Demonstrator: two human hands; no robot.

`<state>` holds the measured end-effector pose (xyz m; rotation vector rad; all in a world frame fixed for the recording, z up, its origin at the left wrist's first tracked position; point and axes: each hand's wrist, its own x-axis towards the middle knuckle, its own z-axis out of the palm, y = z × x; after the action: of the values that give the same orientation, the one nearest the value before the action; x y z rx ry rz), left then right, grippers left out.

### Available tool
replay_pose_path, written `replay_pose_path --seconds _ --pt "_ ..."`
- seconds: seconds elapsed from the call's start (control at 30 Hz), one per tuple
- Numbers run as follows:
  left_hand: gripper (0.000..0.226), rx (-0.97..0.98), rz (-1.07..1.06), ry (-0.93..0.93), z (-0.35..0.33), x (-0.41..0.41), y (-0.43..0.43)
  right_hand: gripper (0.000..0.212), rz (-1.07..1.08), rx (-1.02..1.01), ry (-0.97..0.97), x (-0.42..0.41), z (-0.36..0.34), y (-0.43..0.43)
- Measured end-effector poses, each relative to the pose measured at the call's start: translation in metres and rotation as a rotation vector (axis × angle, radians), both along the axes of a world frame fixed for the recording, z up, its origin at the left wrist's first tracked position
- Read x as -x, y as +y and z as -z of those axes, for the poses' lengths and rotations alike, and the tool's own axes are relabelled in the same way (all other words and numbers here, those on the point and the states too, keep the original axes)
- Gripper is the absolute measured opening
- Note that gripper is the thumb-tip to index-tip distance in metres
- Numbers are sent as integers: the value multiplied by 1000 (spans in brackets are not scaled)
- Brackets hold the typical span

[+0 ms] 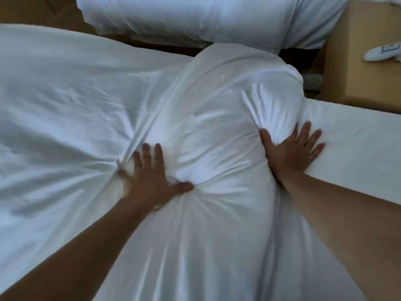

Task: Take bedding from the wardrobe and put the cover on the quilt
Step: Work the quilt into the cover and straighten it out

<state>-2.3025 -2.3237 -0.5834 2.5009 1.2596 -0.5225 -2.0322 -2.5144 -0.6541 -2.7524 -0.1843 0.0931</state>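
A: Where is the quilt now?

B: I judge it is inside the cover [212, 224], on the bed [358, 135]. The quilt itself is hidden. I see only a thick lump [227, 118] between the two hands, reaching beyond the fingers.

A: And the hands?

B: The left hand [149, 179] presses on the cover with fingers [158, 155] spread apart and quite straight, and folds run out from under it. The right hand [290, 148] lies flat at the right side of the lump, fingers also apart, thumb against the cloth. Neither hand is clamped on anything.

A: How will it handle?

B: Soft and light, I think, but bulky. The cover looks thin and smooth, so it may slide over the filling, and flat pushing may move only the cloth. It seems better to pinch cover and quilt together at a corner, far beyond the fingers, and shake from there.

A: Is anything near?

B: A pillow [195, 18] lies well beyond the fingers. A box [358, 61] to the right of them carries a slipper [382, 53].
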Motion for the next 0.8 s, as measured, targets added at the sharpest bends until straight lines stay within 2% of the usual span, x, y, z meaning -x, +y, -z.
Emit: replay_pose_path --seconds 0.07,0.17,0.2,0.3,0.37,0.43,0.57,0.8 --pt "142 -38 -4 12 0 7 -6 118 16 -106 176 8 -32 -5" --pt "132 -65 -31 67 -17 1 -25 131 109 -683 564 58 -90 -15" --pt "127 -72 -52 65 -25 0 -37 134 52 -712 588 90 -101 -18" --pt "114 -170 -7 68 -38 33 -70 126 -111 -229 418 213 -90 -33" --pt "123 -188 38 86 -42 90 -81 117 -114 -38 314 280 -82 -51" --pt "138 -185 11 90 -42 146 -81 119 -76 -15 293 319 -78 -62" --pt "153 -58 -59 178 -55 238 -86 140 -30 -13 351 409 -82 -86" --pt "170 45 -19 210 -71 420 -114 143 171 -33 437 620 -105 -130"
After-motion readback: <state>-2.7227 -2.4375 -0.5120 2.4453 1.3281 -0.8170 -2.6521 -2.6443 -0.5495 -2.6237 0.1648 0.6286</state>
